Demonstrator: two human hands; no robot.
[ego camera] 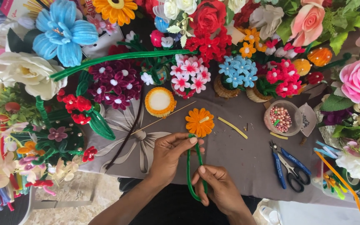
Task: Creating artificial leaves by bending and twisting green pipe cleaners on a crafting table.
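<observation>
- While both hands work at the desk's (238, 154) near edge, one orange pipe-cleaner flower (199, 122) lies above them, its green stem (189, 166) looped down.
- Left hand (169, 152): fingers pinch the stem just under the bloom.
- Right hand (217, 185): fingers clench the stem's lower loop.
- One pair of blue-handled scissors (290, 168) beside one blue-handled pliers (278, 166).
- One clear cup of pink beads (281, 118).
- One thin wooden stick (163, 118).

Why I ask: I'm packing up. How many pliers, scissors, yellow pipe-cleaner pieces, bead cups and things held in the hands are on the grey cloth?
Blue-handled pliers: 1
Black scissors: 1
Yellow pipe-cleaner pieces: 2
Bead cup: 1
Orange flower, held: 1
Green stem, held: 1
Total: 7
</observation>
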